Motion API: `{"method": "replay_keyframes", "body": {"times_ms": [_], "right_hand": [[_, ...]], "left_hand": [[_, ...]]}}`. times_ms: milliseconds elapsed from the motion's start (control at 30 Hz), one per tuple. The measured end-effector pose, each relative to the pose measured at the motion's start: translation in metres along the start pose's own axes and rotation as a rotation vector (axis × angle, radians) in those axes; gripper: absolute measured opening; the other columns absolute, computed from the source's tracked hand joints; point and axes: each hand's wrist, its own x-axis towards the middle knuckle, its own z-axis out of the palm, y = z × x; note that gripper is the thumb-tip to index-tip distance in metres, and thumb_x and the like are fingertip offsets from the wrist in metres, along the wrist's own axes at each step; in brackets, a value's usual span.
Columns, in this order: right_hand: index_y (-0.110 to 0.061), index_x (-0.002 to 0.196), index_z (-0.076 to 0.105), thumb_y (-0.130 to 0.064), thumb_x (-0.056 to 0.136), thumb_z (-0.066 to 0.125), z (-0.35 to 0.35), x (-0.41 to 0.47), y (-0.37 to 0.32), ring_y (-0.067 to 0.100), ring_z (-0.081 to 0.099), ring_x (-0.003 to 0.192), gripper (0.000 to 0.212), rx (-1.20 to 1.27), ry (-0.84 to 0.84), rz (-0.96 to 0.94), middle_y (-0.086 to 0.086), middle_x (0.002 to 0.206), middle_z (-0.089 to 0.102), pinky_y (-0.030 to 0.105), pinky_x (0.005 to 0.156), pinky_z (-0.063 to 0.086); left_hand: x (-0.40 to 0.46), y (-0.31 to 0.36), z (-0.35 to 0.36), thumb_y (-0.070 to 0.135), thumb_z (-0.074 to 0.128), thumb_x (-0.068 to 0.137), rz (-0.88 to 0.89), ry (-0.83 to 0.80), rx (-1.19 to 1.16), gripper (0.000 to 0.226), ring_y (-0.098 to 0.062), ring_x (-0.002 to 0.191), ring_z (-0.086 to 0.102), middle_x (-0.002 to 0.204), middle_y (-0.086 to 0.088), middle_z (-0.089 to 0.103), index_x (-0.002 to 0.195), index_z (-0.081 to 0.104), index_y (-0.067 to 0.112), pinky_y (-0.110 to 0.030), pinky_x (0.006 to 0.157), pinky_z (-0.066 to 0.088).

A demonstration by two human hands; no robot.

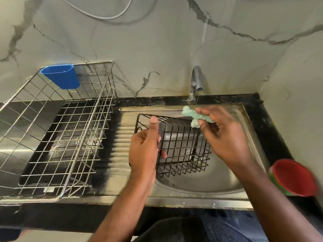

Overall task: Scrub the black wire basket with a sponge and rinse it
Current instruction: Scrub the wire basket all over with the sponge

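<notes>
Fingers [153, 123] of the left hand [143, 151] clasp one black wire basket [181, 147] above the sink [227, 182]; the right hand [225, 137] pinches one green sponge [190, 114] at its far rim. Nearby: one steel rack [57, 133], one blue cup [61, 75], one red bowl [293, 177] on the worktop [267, 130].

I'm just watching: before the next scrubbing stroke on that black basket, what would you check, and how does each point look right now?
1. Left hand grips the black wire basket firmly: ok.
2. Right hand holds the green sponge: ok.
3. Sponge is at the basket's far rim: ok.
4. Basket is held over the sink: ok.
5. Water runs from the tap for rinsing: cannot tell, the picture is blurred.
6. Sponge is soapy enough: cannot tell.
</notes>
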Motion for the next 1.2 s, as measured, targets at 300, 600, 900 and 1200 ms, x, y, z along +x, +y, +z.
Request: {"method": "replay_keyframes", "body": {"times_ms": [300,600,900,1200], "right_hand": [[-0.010,0.125,0.069,0.007,0.090,0.066,0.020,-0.003,-0.024,0.013,0.060,0.122,0.039,0.045,-0.163,-0.319,0.000,0.125,0.067,0.024,0.103,0.048],[-0.013,0.113,0.073,0.005,0.093,0.062,-0.002,0.004,0.028,0.004,0.064,0.104,0.029,-0.246,-0.196,-0.043,-0.003,0.120,0.068,0.002,0.094,0.043],[-0.013,0.126,0.069,0.010,0.091,0.063,0.022,0.000,-0.032,0.003,0.061,0.115,0.042,0.055,-0.129,-0.233,-0.002,0.125,0.065,0.016,0.094,0.051],[-0.017,0.120,0.071,0.013,0.089,0.061,0.002,0.001,0.019,0.000,0.062,0.106,0.044,-0.184,-0.193,-0.082,-0.006,0.121,0.067,0.012,0.096,0.049]], "left_hand": [[0.004,-0.013,0.000,0.055,0.057,0.093,0.336,0.017,0.290,0.062,-0.015,0.034,0.035,0.038,0.005,0.034,0.044,0.044,0.020,-0.056,0.046,0.050],[0.009,-0.022,-0.007,0.027,0.059,0.088,0.468,0.066,0.220,0.049,-0.015,0.033,0.030,0.036,0.009,0.033,0.042,0.044,0.019,-0.048,0.035,0.043],[0.010,-0.025,0.000,0.018,0.056,0.086,0.573,0.045,0.166,0.049,-0.003,0.034,0.023,0.037,0.019,0.030,0.042,0.038,0.031,-0.018,0.045,0.021],[0.010,-0.022,-0.014,0.023,0.056,0.083,0.507,0.145,0.082,0.044,-0.008,0.033,0.024,0.035,0.015,0.029,0.041,0.040,0.020,-0.031,0.039,0.025]]}}
